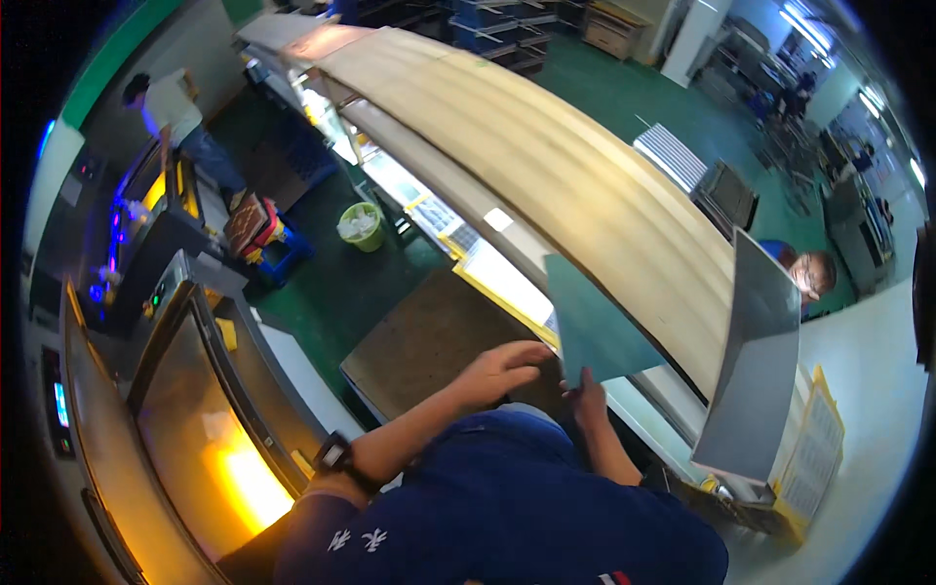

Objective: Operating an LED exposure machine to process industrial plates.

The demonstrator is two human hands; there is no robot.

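A thin, stiff green sheet (pixel 597 327) stands tilted in front of me. My right hand (pixel 586 402) grips its lower edge, with the thumb on the near face and the other fingers mostly hidden. My left hand (pixel 504 372) is open, its fingers stretched toward the sheet's lower left side; whether they touch it I cannot tell. A dark watch-like device (pixel 334 454) is strapped to my left wrist. Behind the sheet runs a lit bench (pixel 507 283) with yellow-edged panels, under a long pale overhead cover (pixel 507 127).
On the left a machine with a raised lid (pixel 93 429) glows yellow inside. A grey upright panel (pixel 751 361) stands at the right, with a person (pixel 811 275) behind it. Another person (pixel 175 122) works at the far left. A green bin (pixel 361 227) sits on the floor.
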